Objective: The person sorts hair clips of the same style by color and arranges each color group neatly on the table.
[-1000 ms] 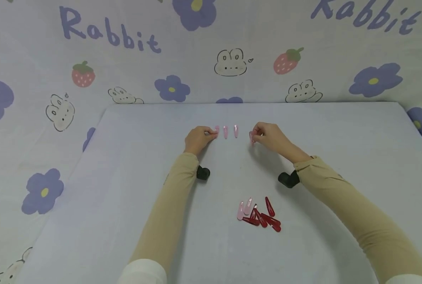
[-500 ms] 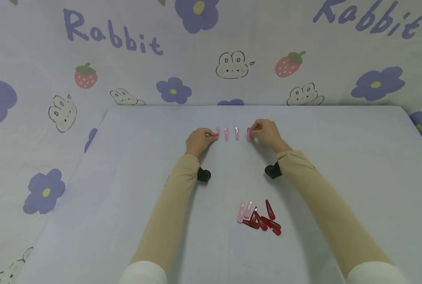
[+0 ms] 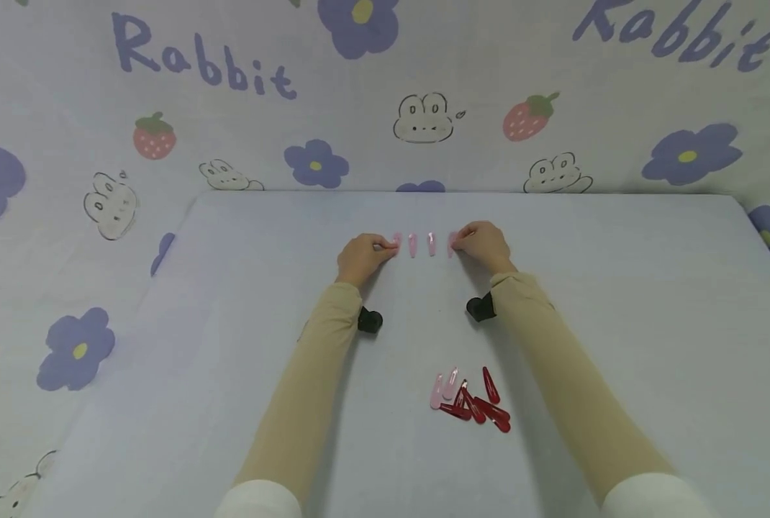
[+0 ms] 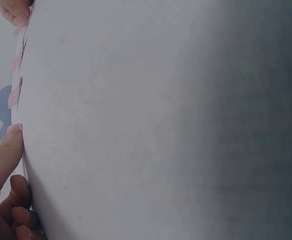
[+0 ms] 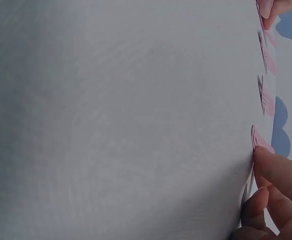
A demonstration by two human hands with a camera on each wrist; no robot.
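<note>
Has, on the table [image 3: 618,324], a row of clips [image 3: 432,244] toward twelve o'clock, left hand [image 3: 362,257] at its nine-o'clock end, right hand [image 3: 485,244] at its three-o'clock end, and a clip pile [image 3: 472,405] toward six.

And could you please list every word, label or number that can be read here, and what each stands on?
"Rabbit": purple lettering, upper left of the patterned backdrop.
"Rabbit": slanted purple lettering, upper right of the same backdrop.
Nothing else is legible; any markings on the pink hair clips, red hair clips or left sleeve are too small to read.
</note>
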